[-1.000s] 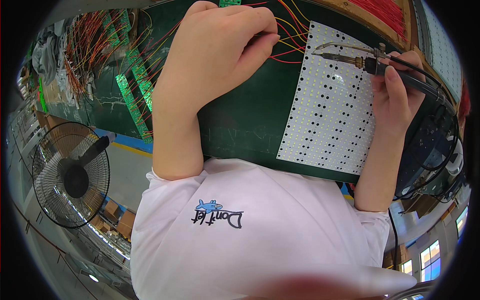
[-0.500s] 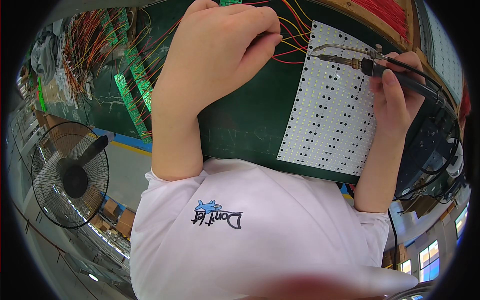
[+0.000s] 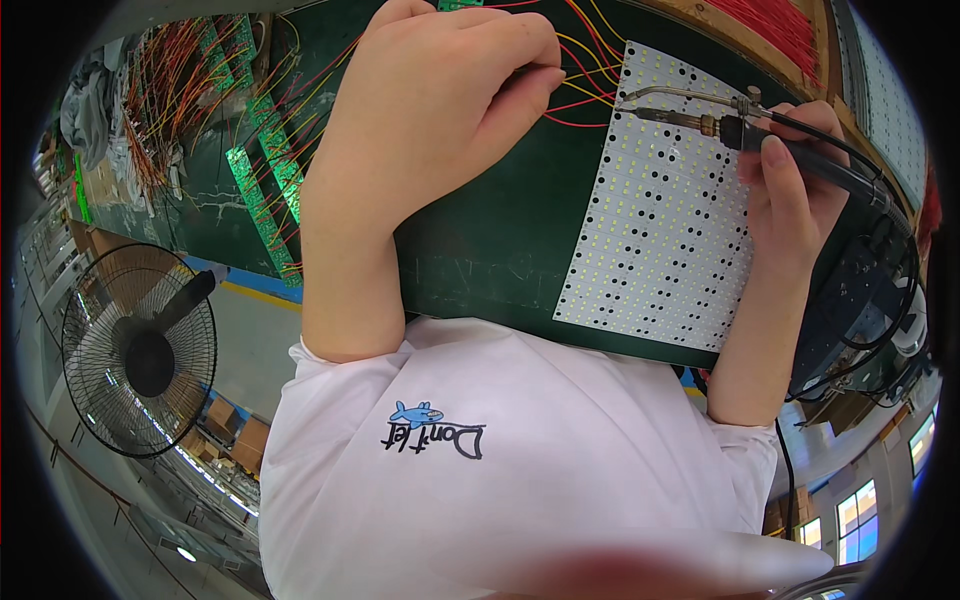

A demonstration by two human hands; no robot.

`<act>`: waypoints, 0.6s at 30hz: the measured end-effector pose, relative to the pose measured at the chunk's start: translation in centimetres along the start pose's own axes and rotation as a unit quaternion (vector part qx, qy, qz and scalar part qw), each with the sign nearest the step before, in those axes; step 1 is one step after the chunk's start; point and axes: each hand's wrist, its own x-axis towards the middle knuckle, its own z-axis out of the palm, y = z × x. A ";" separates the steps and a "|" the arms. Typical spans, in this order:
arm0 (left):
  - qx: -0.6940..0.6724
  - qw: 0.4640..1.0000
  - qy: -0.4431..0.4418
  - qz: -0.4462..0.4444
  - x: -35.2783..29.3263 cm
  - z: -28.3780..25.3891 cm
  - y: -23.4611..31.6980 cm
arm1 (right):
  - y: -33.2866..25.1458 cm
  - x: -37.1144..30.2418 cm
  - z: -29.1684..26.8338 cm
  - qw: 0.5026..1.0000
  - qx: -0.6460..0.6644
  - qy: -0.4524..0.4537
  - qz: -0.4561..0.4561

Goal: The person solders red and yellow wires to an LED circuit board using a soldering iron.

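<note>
My right hand [image 3: 797, 190] grips a soldering iron [image 3: 740, 134] with a thin curved metal tube along its top. The iron's tip is at the upper left edge of a white LED board sheet [image 3: 655, 225], which is covered with small yellowish chips and black dots. My left hand [image 3: 455, 85] is closed, thumb and index finger pinched together left of the sheet. Thin red and yellow wires [image 3: 583, 103] run between these fingertips and the sheet's edge. The hand seems to pinch a wire, though its other fingers are partly hidden.
Green circuit strips [image 3: 262, 215] with many red and yellow wires lie at the left of the dark green bench [image 3: 480, 270]. A wooden tray of red wires [image 3: 765, 30] is at the far right. A black fan [image 3: 150, 362] stands left; a dark device [image 3: 845, 310] with cables sits right.
The soldering iron and my right hand have shifted very slightly to the left. My left hand stays pinched in nearly the same place.
</note>
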 end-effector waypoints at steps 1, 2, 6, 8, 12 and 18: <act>0.000 1.000 0.000 0.000 0.0 0.0 0.0 | 0.0 0.0 0.0 1.000 -0.001 -0.003 -0.002; -0.002 1.000 0.000 -0.001 0.0 -0.1 0.1 | 0.1 0.0 -0.1 1.000 0.000 -0.004 -0.002; -0.001 1.000 0.001 0.004 0.1 0.0 0.0 | 0.3 -0.2 -0.4 1.000 -0.006 -0.018 -0.020; 0.002 1.000 0.002 0.003 0.0 0.0 0.0 | 0.3 -0.2 -0.5 1.000 -0.007 -0.018 -0.017; 0.013 1.000 -0.005 -0.002 -0.1 -0.1 0.1 | 0.0 0.2 -0.9 0.993 0.109 0.034 0.010; -0.012 1.000 -0.018 0.005 -0.2 -0.3 1.1 | 0.8 0.2 -1.8 0.994 0.107 0.008 -0.007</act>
